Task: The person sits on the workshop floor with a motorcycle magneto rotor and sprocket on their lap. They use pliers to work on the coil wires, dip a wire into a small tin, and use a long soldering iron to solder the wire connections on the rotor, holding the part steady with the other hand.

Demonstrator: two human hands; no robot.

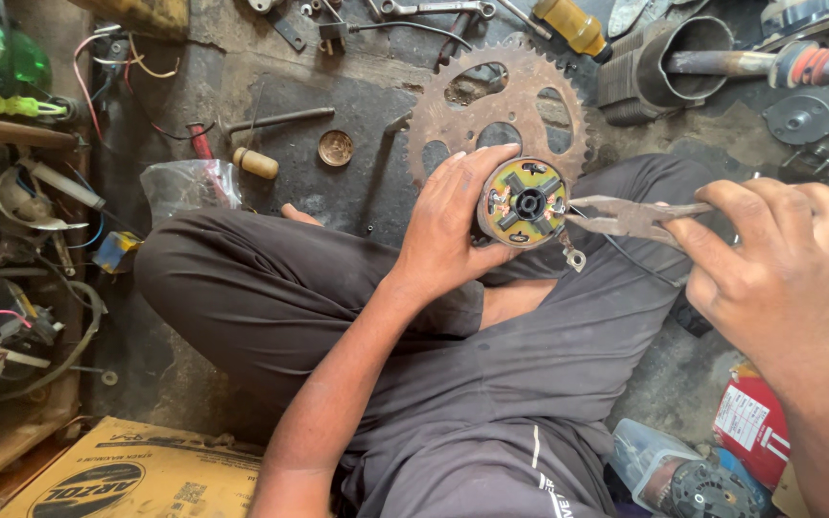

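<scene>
Right hand [769, 254] nearest the lens, fingers curled tight round the pliers [626, 217], whose nose meets the face of the small round motor part [522, 202].

I grip that part in my left hand [453, 225], fingers wrapped behind it and thumb along its rim, above my crossed legs in dark trousers [338, 307]. To work well, I judge the tips should bite only the small metal tab by the copper contacts, with a steady, short pull, the left hand bracing square. Its face is yellowish with a black cross-shaped centre; a thin wire with a ring lug [575, 257] dangles below. Behind it lies a rusty toothed sprocket [501, 105] on the grimy floor.
</scene>
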